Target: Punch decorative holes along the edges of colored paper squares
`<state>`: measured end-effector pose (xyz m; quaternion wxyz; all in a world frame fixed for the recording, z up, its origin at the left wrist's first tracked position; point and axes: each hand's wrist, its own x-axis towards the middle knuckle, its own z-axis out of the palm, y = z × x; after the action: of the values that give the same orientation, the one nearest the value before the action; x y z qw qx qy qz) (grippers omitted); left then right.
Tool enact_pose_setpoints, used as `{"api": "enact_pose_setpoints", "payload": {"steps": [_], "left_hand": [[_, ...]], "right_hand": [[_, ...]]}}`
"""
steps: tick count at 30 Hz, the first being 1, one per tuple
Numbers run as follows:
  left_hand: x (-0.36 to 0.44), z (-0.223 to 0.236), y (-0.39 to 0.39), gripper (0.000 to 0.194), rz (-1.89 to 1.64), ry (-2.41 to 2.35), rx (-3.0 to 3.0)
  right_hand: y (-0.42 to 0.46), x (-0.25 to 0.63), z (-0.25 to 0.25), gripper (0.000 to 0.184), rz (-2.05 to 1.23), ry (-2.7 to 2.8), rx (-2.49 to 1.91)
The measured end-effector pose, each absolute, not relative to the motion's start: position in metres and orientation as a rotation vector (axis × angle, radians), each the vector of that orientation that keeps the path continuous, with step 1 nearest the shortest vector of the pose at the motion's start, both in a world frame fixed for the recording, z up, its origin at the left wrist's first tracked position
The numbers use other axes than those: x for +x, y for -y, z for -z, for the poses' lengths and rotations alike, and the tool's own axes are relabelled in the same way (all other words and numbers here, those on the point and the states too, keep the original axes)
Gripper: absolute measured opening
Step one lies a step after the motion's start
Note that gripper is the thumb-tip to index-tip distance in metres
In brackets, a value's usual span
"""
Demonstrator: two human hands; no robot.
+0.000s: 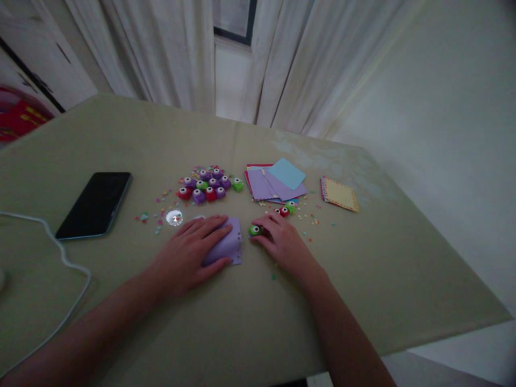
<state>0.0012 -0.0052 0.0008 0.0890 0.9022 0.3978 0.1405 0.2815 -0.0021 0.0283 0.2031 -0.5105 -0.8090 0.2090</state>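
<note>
My left hand (193, 247) holds a purple card (226, 244) down on the table, fingers over its top and thumb along its near edge. The card bows up slightly, and small cut-outs run along its right edge. Just right of that edge, my right hand (282, 239) pinches a green paper punch (255, 230) with one big eye. The punch is apart from the card. Behind the right hand lie a red punch (282, 211) and another green punch (291, 206). Small paper confetti (314, 219) is scattered around.
Several purple, red and green punches (209, 185) cluster further back. Right of them are a stack of coloured cards (274, 183) and a cream card pile with a patterned border (341, 194). A black tablet (97, 204), white cable (60, 250) and clear disc (174, 217) lie left.
</note>
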Motion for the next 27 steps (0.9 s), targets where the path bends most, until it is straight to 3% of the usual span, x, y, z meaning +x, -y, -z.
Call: {"api": "enact_pose_setpoints", "payload": {"steps": [16,27], "left_hand": [[0.003,-0.001,0.006,0.069,-0.445,-1.172,2.627],[0.002,0.0,0.007,0.07,-0.435,-1.182,2.627]], "right_hand": [[0.001,0.261,-0.02,0.013,-0.698,2.03,-1.456],[0.001,0.263,-0.018,0.018,-0.719,2.011,-1.459]]}}
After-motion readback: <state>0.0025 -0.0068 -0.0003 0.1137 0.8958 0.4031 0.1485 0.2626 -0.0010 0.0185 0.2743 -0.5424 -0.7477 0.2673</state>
